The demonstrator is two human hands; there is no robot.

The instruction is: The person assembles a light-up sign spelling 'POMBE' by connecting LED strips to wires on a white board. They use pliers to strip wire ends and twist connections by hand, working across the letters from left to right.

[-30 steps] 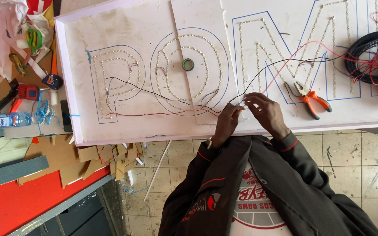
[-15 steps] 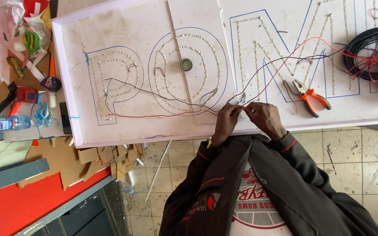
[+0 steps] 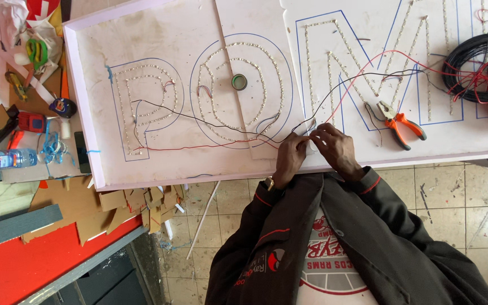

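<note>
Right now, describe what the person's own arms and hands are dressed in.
Both arms wear long sleeves of a dark grey jacket; each cuff is edged with thin red piping. A gold-coloured wristwatch shows at the cuff of one hand. The other hand is bare, with no glove or ring visible. Which hand is left and which right cannot be told from this view.

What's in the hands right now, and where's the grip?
Both hands, left hand and right hand, pinch the thin wires at the ends where they meet over the white sign board. The exact finger contact is too small to tell.
</note>
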